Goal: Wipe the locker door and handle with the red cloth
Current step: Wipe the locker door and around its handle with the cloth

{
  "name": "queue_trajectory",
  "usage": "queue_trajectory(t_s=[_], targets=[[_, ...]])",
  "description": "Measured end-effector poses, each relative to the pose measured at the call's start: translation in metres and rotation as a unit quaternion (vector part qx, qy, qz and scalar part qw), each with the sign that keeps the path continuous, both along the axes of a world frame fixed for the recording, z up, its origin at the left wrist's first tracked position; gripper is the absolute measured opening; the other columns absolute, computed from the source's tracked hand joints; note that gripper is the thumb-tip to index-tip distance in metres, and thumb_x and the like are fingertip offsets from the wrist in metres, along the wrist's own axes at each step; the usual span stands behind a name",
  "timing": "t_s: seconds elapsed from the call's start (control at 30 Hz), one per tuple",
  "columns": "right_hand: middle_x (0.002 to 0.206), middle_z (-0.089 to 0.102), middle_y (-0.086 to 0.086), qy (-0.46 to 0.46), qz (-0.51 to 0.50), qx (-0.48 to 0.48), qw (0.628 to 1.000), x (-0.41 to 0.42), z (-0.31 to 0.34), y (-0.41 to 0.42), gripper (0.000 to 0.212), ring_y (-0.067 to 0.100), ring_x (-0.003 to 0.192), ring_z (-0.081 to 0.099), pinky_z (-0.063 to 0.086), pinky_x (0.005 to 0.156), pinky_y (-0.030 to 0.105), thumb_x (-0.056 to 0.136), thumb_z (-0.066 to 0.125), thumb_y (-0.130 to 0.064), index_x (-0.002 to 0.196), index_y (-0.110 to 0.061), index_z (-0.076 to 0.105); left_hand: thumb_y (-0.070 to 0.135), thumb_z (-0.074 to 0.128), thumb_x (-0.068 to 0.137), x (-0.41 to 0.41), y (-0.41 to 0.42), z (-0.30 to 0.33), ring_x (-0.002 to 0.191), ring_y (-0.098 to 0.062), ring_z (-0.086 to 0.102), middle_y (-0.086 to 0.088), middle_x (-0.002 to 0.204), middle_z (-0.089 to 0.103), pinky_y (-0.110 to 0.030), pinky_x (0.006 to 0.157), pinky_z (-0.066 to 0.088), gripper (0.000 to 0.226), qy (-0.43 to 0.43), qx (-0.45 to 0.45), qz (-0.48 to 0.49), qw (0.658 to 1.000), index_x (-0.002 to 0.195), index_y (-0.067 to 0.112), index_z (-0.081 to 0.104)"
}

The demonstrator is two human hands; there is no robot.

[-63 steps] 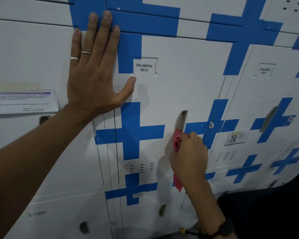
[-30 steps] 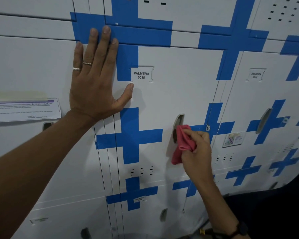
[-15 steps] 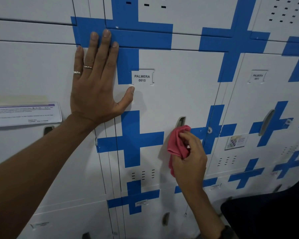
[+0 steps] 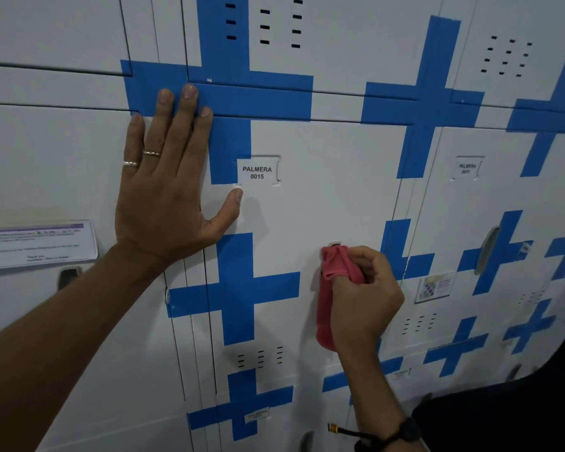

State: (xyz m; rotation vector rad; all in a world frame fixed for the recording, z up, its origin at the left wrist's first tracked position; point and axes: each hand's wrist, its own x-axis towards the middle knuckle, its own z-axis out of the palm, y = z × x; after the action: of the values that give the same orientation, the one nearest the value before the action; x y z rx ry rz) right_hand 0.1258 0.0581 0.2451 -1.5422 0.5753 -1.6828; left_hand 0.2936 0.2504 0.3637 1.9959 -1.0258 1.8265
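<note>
The white locker door [image 4: 333, 197] with blue tape crosses carries a label reading PALMERA 0015 [image 4: 257, 172]. My right hand [image 4: 364, 298] grips the red cloth [image 4: 331, 288] and presses it against the door's recessed handle [image 4: 335, 244], which is almost fully covered; only its top edge shows. The cloth's lower end hangs below my fingers. My left hand [image 4: 170, 190] lies flat with fingers spread against the upper left of the door, two rings on it.
More white lockers with blue crosses surround this one; the neighbour on the right has its own handle [image 4: 486, 249] and a sticker [image 4: 434, 287]. A paper notice [image 4: 36, 243] is taped at the left. A dark shape [image 4: 503, 419] fills the lower right corner.
My right hand has slid the red cloth up over the handle, hiding most of it. My left hand has stayed pressed flat on the door. The view has shifted slightly.
</note>
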Motion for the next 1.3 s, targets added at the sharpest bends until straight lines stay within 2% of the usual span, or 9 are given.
queue_trajectory(t_s=[0.17, 0.33, 0.5, 0.57, 0.67, 0.9, 1.07, 1.17, 1.3], targets=[[0.091, 0.069, -0.012, 0.014, -0.041, -0.042, 0.998, 0.008, 0.001, 0.001, 0.028, -0.007, 0.081, 0.063, 0.052, 0.072, 0.004, 0.082, 0.086, -0.016, 0.109, -0.017, 0.079, 0.068, 0.043, 0.103, 0.000, -0.001, 0.000, 0.167, -0.036, 0.010, -0.014, 0.180, 0.013, -0.051, 0.136, 0.003, 0.094, 0.009, 0.003, 0.000, 1.000, 0.172, 0.008, 0.018], [0.109, 0.066, -0.010, 0.084, -0.041, -0.067, 0.993, 0.011, -0.029, 0.008, 0.036, 0.002, 0.093, 0.063, 0.063, 0.082, 0.028, 0.088, 0.078, -0.018, 0.124, -0.012, 0.073, 0.067, 0.042, 0.103, -0.003, -0.001, 0.001, 0.167, -0.036, 0.010, -0.014, 0.180, 0.013, -0.051, 0.136, 0.003, 0.094, 0.015, 0.006, -0.006, 1.000, 0.171, 0.008, 0.018], [0.126, 0.060, -0.013, 0.136, -0.069, -0.072, 0.986, 0.014, -0.046, 0.026, 0.053, -0.003, 0.106, 0.048, 0.057, 0.090, 0.029, 0.091, 0.071, -0.041, 0.139, -0.021, 0.064, 0.069, 0.041, 0.101, -0.004, 0.000, 0.000, 0.168, -0.033, 0.006, -0.013, 0.180, 0.009, -0.050, 0.137, 0.000, 0.097, 0.022, 0.008, -0.006, 1.000, 0.171, 0.006, 0.018], [0.123, 0.055, -0.019, 0.112, -0.040, -0.021, 0.993, 0.013, -0.041, 0.028, 0.059, -0.007, 0.103, 0.050, 0.054, 0.090, 0.018, 0.087, 0.073, -0.047, 0.140, -0.025, 0.063, 0.068, 0.040, 0.099, -0.006, -0.001, 0.001, 0.168, -0.033, 0.006, -0.014, 0.180, 0.009, -0.049, 0.137, -0.002, 0.098, 0.020, 0.005, -0.007, 1.000, 0.170, 0.005, 0.020], [0.104, 0.062, -0.026, 0.050, -0.016, -0.010, 0.999, 0.010, -0.022, 0.024, 0.044, -0.007, 0.093, 0.063, 0.049, 0.078, -0.001, 0.081, 0.079, -0.031, 0.124, -0.030, 0.069, 0.068, 0.039, 0.097, -0.005, -0.002, 0.003, 0.168, -0.034, 0.006, -0.015, 0.180, 0.010, -0.049, 0.137, -0.002, 0.099, 0.015, 0.008, -0.004, 1.000, 0.169, 0.002, 0.023], [0.076, 0.066, -0.031, -0.052, 0.041, 0.009, 0.998, 0.006, 0.015, 0.017, 0.036, -0.017, 0.085, 0.066, 0.048, 0.064, -0.001, 0.079, 0.084, -0.013, 0.088, -0.042, 0.063, 0.070, 0.040, 0.094, -0.003, -0.004, 0.003, 0.168, -0.034, 0.006, -0.014, 0.180, 0.009, -0.050, 0.137, -0.002, 0.103, 0.022, 0.011, -0.007, 1.000, 0.170, 0.003, 0.021], [0.089, 0.069, -0.024, -0.045, -0.018, 0.013, 0.999, 0.013, -0.015, 0.010, 0.023, -0.006, 0.085, 0.068, 0.055, 0.070, 0.007, 0.082, 0.084, -0.014, 0.101, -0.021, 0.076, 0.067, 0.042, 0.098, -0.005, -0.004, 0.003, 0.168, -0.034, 0.008, -0.014, 0.180, 0.011, -0.047, 0.137, -0.002, 0.098, 0.007, -0.001, -0.006, 1.000, 0.170, 0.004, 0.021], [0.085, 0.071, -0.007, 0.050, -0.108, -0.025, 0.993, 0.020, -0.033, 0.011, 0.027, -0.001, 0.068, 0.056, 0.061, 0.066, 0.028, 0.079, 0.086, -0.019, 0.104, -0.015, 0.078, 0.066, 0.043, 0.099, -0.004, -0.003, 0.002, 0.168, -0.035, 0.009, -0.015, 0.180, 0.012, -0.046, 0.137, -0.002, 0.096, 0.004, -0.001, -0.004, 1.000, 0.170, 0.005, 0.021], [0.095, 0.069, -0.004, 0.091, -0.102, -0.033, 0.990, 0.017, -0.039, 0.015, 0.022, 0.011, 0.083, 0.056, 0.055, 0.071, 0.031, 0.084, 0.082, -0.020, 0.106, -0.018, 0.077, 0.067, 0.042, 0.102, -0.003, -0.002, 0.001, 0.167, -0.036, 0.010, -0.016, 0.179, 0.013, -0.047, 0.137, -0.001, 0.095, 0.000, -0.002, -0.001, 1.000, 0.171, 0.005, 0.020]])
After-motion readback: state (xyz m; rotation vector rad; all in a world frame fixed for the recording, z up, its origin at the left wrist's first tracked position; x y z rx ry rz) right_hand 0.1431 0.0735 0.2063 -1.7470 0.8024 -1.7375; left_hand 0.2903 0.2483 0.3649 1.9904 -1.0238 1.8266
